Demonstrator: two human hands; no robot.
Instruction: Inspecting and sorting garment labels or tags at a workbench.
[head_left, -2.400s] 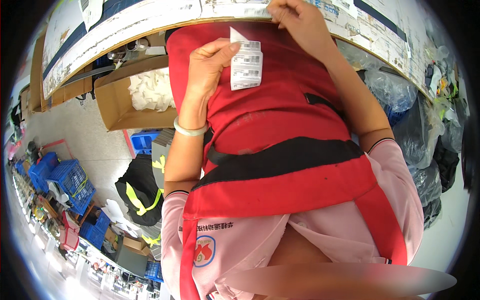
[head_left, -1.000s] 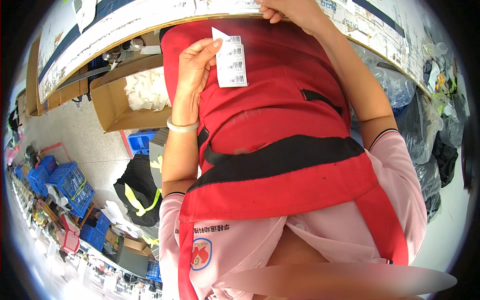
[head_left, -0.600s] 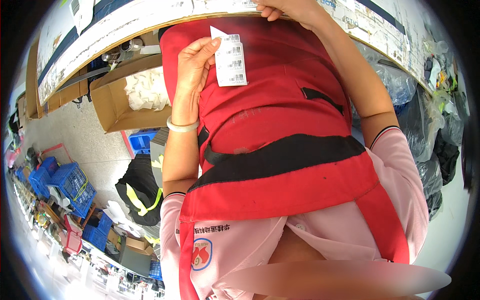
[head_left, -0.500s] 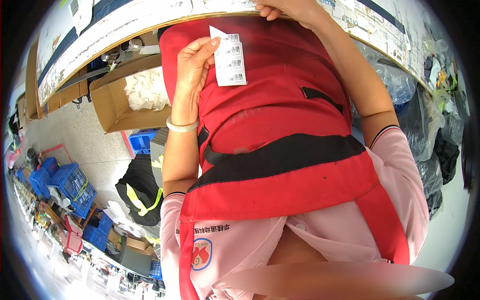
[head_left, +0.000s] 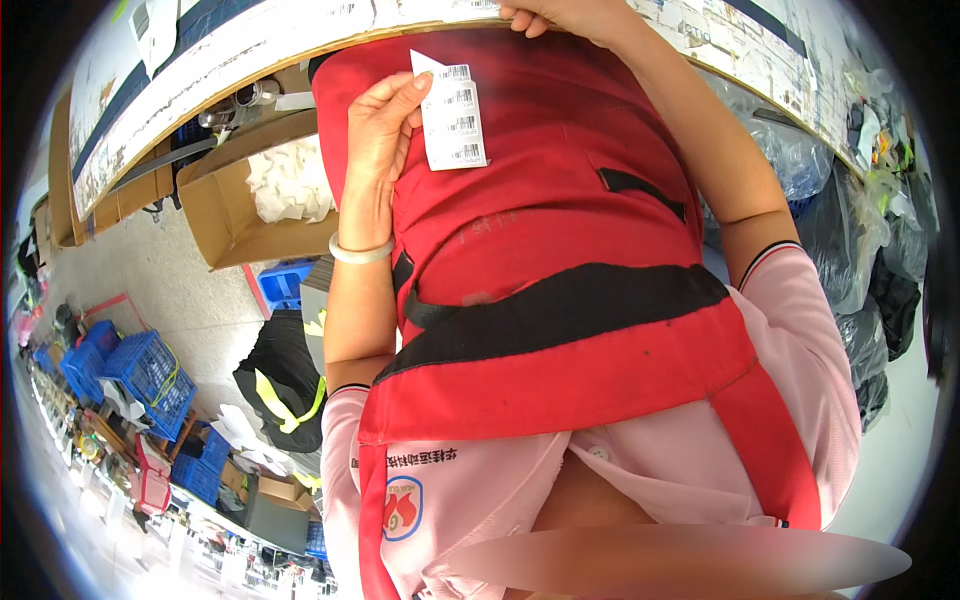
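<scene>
My left hand [head_left: 383, 120] pinches a folded strip of white barcode labels [head_left: 455, 125] between thumb and fingers, above the red apron [head_left: 540, 150] on my lap. One corner of the strip sticks up in a point past the thumb. My right hand [head_left: 572, 18] is at the near edge of the white worktop [head_left: 300, 45], its fingers curled. The upper frame edge cuts that hand off, so whatever its fingertips hold is hidden. More printed labels [head_left: 475, 10] lie on the worktop just left of it.
Below the worktop at left stands an open cardboard box [head_left: 225, 205] with crumpled off-white scraps [head_left: 290, 180]. Blue plastic crates [head_left: 150, 380] and a black bag [head_left: 285, 375] are on the floor at left. Filled plastic bags [head_left: 835, 240] crowd the right side.
The left hand and its label strip have shifted slightly left and up in the picture. The right hand has moved slightly left and up too. Both grips look the same.
</scene>
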